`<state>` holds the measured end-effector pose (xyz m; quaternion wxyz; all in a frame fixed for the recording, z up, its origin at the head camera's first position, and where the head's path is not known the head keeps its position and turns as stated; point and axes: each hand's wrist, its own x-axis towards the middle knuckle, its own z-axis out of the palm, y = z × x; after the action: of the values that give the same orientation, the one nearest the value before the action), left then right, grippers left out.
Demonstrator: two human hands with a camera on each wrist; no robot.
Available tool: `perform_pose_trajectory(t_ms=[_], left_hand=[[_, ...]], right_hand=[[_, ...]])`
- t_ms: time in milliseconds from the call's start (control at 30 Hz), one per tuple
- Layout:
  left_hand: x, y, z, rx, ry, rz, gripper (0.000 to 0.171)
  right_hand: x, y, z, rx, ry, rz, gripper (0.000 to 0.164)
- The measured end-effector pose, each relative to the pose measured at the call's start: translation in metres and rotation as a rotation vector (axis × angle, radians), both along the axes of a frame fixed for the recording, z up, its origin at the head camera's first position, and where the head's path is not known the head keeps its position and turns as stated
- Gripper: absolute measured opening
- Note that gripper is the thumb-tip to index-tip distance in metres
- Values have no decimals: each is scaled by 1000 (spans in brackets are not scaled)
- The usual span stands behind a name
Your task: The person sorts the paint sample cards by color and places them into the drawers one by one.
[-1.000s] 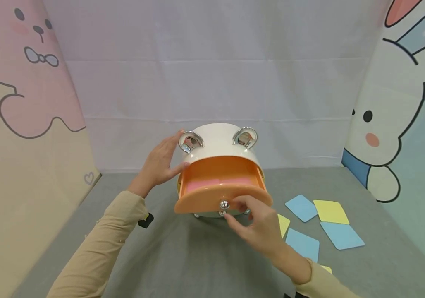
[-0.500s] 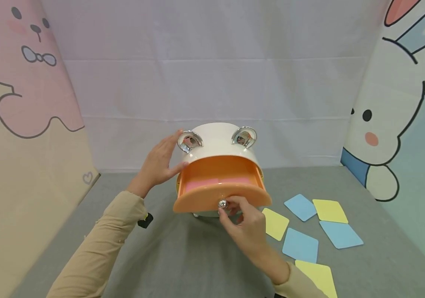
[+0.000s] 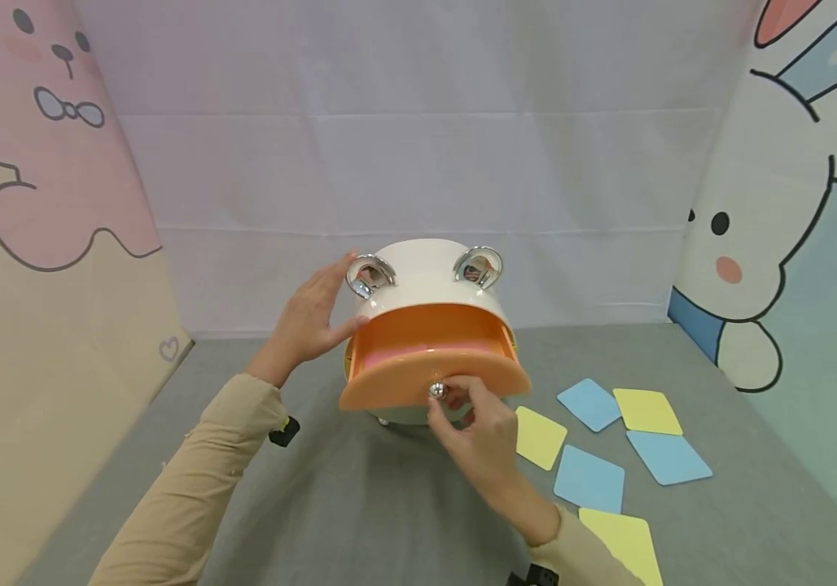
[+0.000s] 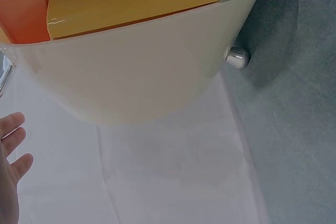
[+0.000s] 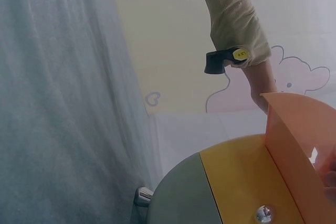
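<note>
A rounded white drawer box [image 3: 422, 268] with two shiny chrome ears stands at the middle of the table. Its top orange drawer [image 3: 389, 381] is pulled out part way, and a strip of pink [image 3: 455, 346] shows inside. My right hand [image 3: 484, 439] pinches the drawer's silver knob [image 3: 436, 391] between thumb and fingers. Against the box's left side lies my left hand [image 3: 308, 321], fingers extended and thumb near the drawer opening. Below the orange drawer, a yellow drawer [image 5: 244, 171] with its own knob sits closed in the right wrist view, and a green part [image 5: 184, 198] lies under it.
Several blue and yellow cards lie flat on the grey table to the right, among them a blue card [image 3: 589, 478] and a yellow card [image 3: 541, 438] close to my right hand. A white cloth wall [image 3: 418, 146] rises behind the box.
My right thumb and fingers have closed onto the knob. The drawer has slid slightly inward, and less pink shows inside. My left hand keeps its place on the box.
</note>
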<state>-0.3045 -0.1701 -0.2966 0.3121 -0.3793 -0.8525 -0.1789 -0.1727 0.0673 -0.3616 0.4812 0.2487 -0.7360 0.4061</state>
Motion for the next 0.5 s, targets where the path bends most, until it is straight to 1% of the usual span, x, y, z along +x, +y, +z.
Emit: perform_pose_trajectory(t_ms=[267,500], left_hand=[[1,0,1,2,-9,-5,86],[3,1,4,-10,-22,8,86]], right_hand=[[-9,-3,2,-4,-24,-31,16],[-20,-3,4,45,-2,-81,16]])
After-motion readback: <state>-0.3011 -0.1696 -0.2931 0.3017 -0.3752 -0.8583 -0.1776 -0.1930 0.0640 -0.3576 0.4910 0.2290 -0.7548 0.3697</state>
